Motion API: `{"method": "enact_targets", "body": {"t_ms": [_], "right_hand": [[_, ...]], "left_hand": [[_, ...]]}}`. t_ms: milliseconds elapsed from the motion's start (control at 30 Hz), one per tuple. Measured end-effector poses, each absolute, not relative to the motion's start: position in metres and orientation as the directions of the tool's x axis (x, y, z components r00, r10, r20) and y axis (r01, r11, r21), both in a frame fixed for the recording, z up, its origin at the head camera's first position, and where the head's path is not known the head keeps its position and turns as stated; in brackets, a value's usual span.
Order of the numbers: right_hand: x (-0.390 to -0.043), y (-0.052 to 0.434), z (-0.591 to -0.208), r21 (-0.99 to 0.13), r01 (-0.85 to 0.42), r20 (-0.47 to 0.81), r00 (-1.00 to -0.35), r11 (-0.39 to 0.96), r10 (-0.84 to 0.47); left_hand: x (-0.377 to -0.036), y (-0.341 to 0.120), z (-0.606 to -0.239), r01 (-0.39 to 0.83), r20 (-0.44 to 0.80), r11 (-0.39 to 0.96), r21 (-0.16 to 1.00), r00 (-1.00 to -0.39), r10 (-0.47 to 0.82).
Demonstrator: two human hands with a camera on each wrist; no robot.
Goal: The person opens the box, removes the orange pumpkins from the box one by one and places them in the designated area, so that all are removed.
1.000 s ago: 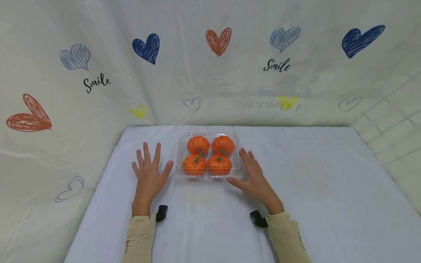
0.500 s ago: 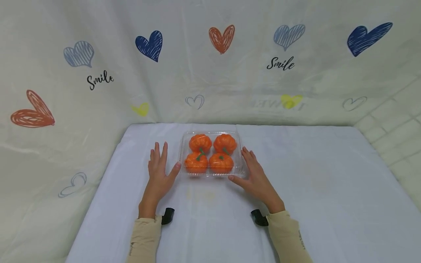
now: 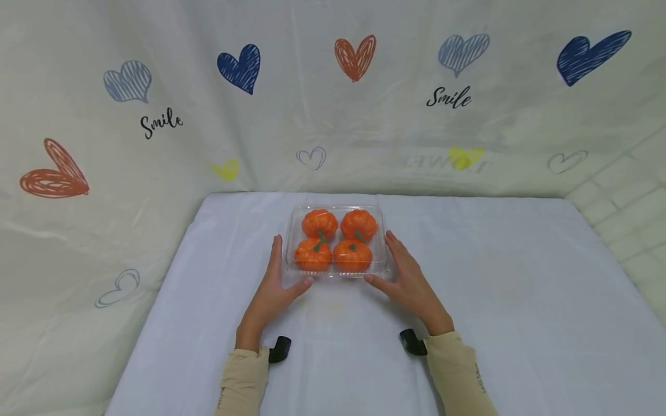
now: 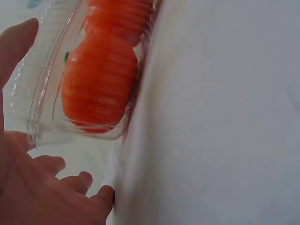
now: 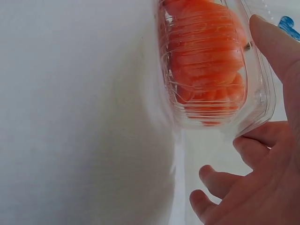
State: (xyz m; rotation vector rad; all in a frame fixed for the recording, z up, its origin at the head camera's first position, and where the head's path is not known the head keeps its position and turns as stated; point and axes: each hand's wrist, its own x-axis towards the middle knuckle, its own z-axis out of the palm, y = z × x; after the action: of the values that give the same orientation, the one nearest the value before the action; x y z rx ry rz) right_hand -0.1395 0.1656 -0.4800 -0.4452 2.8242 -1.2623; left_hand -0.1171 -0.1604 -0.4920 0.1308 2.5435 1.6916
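Observation:
A clear plastic clamshell box (image 3: 337, 274) lies on the table, holding several small orange pumpkins (image 3: 352, 256) with green stems. My left hand (image 3: 270, 294) is at the box's left side, fingers extended and thumb near the front edge. In the left wrist view, that hand (image 4: 42, 187) has its thumb and fingers spread around the box corner. On the opposite side, my right hand (image 3: 413, 286) lies with spread fingers along the right edge. In the right wrist view, an index finger of the right hand (image 5: 262, 178) meets the box's rim corner; firm contact elsewhere is hard to tell.
A white cloth covers the table (image 3: 494, 277). Behind it hangs a pale curtain (image 3: 291, 115) printed with hearts and the word Smile. Black wrist-mounted pieces (image 3: 280, 349) stick out from both beige sleeves (image 3: 452, 370).
My left hand has moved right, from apart from the box to its left side, its fingers drawing closer together. My right hand has stayed nearly still. The view has shifted slightly.

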Motion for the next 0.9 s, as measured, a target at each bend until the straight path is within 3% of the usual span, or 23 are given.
{"method": "enact_targets", "body": {"t_ms": [500, 900], "right_hand": [[-0.140, 0.163, -0.480, -0.762, -0.215, 0.049, -0.960, 0.611, -0.275], [-0.137, 0.160, -0.483, -0.790, -0.192, 0.036, -0.963, 0.583, -0.269]], "left_hand": [[-0.118, -0.143, -0.500, 0.017, 0.007, 0.251, 0.968, -0.999, 0.040], [-0.116, -0.138, -0.502, 0.169, 0.190, 0.416, 0.894, -0.982, -0.010]]}}
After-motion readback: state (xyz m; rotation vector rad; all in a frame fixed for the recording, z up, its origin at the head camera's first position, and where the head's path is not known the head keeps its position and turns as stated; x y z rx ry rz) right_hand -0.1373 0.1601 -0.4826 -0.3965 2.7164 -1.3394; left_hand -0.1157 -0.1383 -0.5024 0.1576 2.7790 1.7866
